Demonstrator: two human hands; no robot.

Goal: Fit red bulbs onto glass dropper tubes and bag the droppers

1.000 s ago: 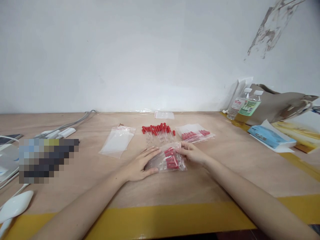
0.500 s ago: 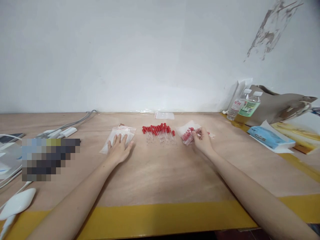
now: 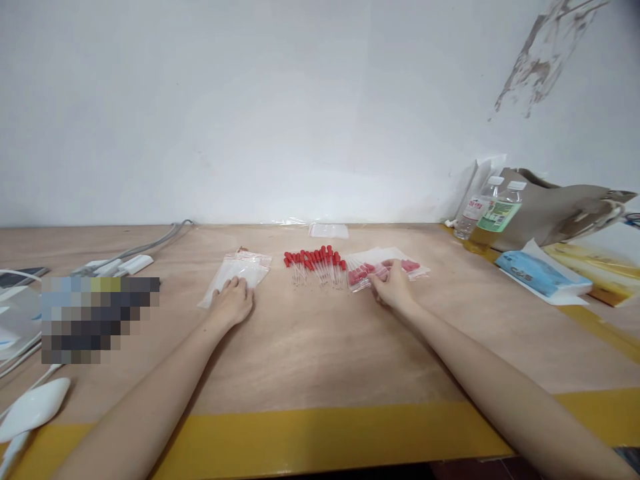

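Observation:
Glass droppers with red rubber bulbs (image 3: 323, 257) lie in a loose row mid-table, bulbs toward the wall. On the left, my left hand (image 3: 233, 301) rests with its fingers drawn in on the near part of several clear zip bags (image 3: 245, 267); its fingertips are partly hidden. To the right of the row, the thumb and fingers of my right hand (image 3: 395, 287) pinch the near edge of a flat zip bag (image 3: 361, 272) with red bulbs inside. It overlaps other bags with red bulbs (image 3: 410, 265) under and behind the hand.
A small clear bag (image 3: 329, 231) lies by the wall. Two bottles (image 3: 495, 213), a grey bag (image 3: 545, 210) and a blue tissue pack (image 3: 543, 275) stand at right. Cables (image 3: 150, 239), a white charger (image 3: 35, 407) and a blurred-out object (image 3: 100, 320) are at left.
My left hand has drawn its spread fingers in and moved slightly toward me. My right hand has moved slightly left, and its bag of droppers now lies flatter over the others, closer to the row.

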